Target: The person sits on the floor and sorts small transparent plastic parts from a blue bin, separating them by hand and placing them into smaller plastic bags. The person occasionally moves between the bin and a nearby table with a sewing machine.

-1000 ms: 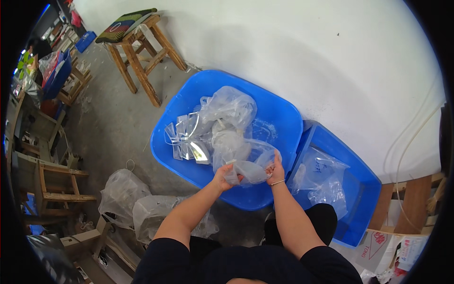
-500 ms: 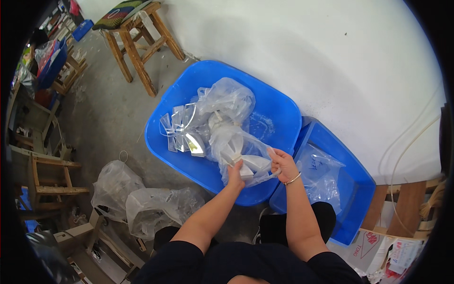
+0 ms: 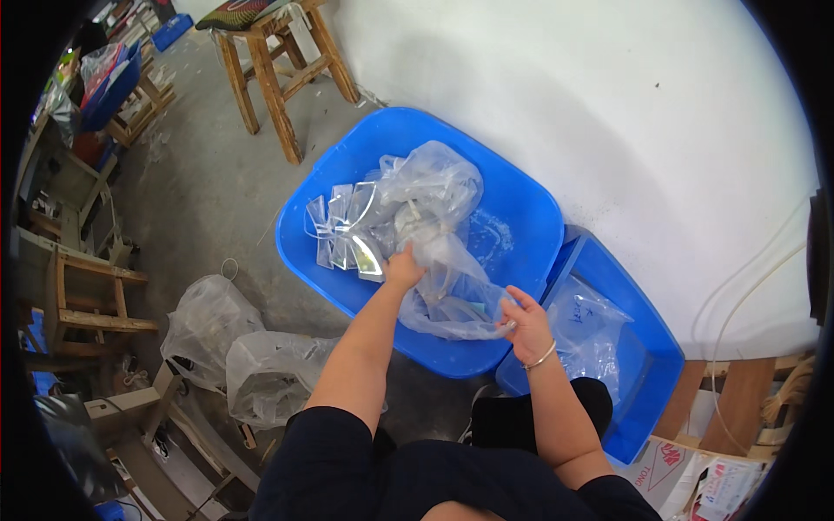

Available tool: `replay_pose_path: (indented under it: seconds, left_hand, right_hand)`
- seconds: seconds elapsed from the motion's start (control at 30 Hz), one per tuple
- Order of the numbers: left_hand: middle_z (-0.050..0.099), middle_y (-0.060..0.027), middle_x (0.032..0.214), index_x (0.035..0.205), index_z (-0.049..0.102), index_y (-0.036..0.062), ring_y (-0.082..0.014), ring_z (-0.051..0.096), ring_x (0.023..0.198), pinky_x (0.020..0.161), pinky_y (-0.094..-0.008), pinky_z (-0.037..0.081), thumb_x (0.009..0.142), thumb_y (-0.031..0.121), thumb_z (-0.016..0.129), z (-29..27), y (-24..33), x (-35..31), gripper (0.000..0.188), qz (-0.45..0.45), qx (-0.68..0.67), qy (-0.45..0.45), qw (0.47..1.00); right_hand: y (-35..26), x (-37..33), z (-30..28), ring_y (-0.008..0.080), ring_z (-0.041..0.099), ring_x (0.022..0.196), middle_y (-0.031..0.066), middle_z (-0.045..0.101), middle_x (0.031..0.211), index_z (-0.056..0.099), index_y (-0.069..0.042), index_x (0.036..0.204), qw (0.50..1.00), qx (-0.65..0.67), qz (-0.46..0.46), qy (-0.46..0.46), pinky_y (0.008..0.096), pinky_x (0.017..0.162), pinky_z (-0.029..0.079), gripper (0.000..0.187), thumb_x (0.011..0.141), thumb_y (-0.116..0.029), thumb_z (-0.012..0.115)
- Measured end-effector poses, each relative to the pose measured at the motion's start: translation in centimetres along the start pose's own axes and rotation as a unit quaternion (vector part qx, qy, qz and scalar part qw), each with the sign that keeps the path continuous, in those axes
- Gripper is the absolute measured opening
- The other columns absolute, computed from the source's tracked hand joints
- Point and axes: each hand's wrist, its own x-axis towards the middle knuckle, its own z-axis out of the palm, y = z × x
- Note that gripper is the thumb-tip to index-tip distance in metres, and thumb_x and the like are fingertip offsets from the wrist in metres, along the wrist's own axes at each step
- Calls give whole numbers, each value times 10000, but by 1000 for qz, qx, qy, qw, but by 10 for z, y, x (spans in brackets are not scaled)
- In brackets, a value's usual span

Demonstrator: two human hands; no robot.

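Observation:
A clear plastic bag stretches toward me over the near side of a large blue tub. My right hand pinches the bag's edge at its near right end. At the bag's left side, my left hand is closed on the plastic; some of its fingers are hidden. Just beyond the left hand lie shiny, clear and mirror-like curved pieces, tied in a bundle. A bulging, crumpled plastic bag sits farther back in the tub. Whitish contents show dimly through the plastic between.
A second blue bin with a flat clear bag stands at the right. Crumpled plastic bags lie on the floor at left. A wooden stool stands beyond the tub, beside the white wall.
My left hand has moved up and left along the bag, toward the shiny pieces. White curved pieces seen in the bag's near end no longer show there. The right hand stays on the edge.

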Motion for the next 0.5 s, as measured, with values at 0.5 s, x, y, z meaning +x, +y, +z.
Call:
replay_pose_path:
  seconds: [0.5]
  left_hand:
    - [449,38,680,984,528,46,-23,385,510,439,-183,315,860,154,613,-255,54,-80,185,-183,-662,-428,587]
  right_hand:
    - [-161,-20,-2,52,480,615,74,644,867,554,17,1140,966,-204,-136,-83,186,526,388,364,832,-157,640]
